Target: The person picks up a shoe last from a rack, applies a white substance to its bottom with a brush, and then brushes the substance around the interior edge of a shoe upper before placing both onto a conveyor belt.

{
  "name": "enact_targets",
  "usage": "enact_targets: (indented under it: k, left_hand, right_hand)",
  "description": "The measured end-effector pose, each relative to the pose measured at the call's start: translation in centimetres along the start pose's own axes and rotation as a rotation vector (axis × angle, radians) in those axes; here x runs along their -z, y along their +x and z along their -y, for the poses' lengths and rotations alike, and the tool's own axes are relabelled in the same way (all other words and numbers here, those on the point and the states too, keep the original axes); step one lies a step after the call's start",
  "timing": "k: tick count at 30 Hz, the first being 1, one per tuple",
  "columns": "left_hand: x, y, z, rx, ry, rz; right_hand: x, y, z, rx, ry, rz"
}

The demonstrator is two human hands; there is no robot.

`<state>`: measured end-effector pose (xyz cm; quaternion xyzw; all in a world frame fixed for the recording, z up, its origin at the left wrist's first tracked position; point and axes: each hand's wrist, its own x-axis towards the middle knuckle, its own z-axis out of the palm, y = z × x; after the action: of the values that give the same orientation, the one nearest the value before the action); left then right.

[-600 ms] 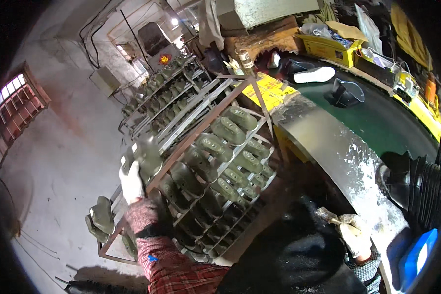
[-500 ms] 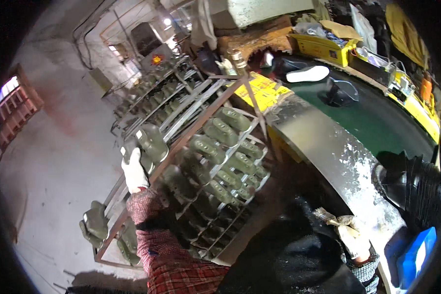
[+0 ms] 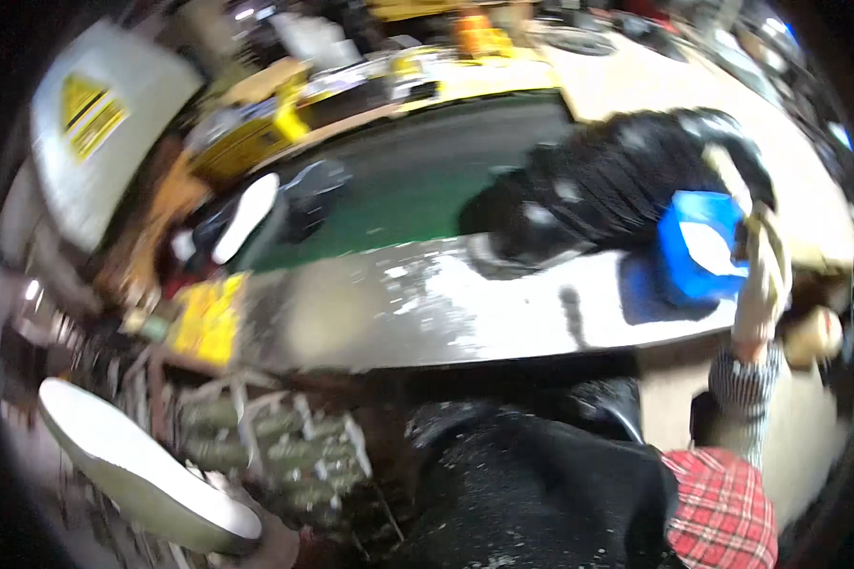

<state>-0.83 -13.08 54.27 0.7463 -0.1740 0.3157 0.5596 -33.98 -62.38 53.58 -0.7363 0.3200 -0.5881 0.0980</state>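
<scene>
One long, round-ended white sole (image 3: 147, 455) covers an olive form (image 3: 147, 520).

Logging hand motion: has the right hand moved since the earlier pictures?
Yes: the right hand moved rightward, from left of the blue container to its right side.

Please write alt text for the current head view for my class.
A person's left hand, mostly hidden, holds a white-soled olive shoe form at lower left. The gloved right hand is at a blue container on a bench, beside ribbed black pieces; the picture is blurred.
</scene>
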Motion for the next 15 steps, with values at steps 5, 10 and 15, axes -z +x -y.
enact_targets:
  k: [5,10,15]
  left_hand:
    - [-8.4,-4.4,0.0,0.762,-1.345,0.564]
    - [-14.7,-9.9,2.1,1.303,-1.548,0.607]
    - [-13.0,-12.2,3.6,1.662,-1.619,0.514]
  right_hand:
    - [4.2,3.3,-5.4,-0.543,-0.124,0.213]
    - [3.0,3.8,-7.6,-0.571,-0.474,0.563]
    - [9.0,2.1,-11.3,-0.375,-0.093,0.300]
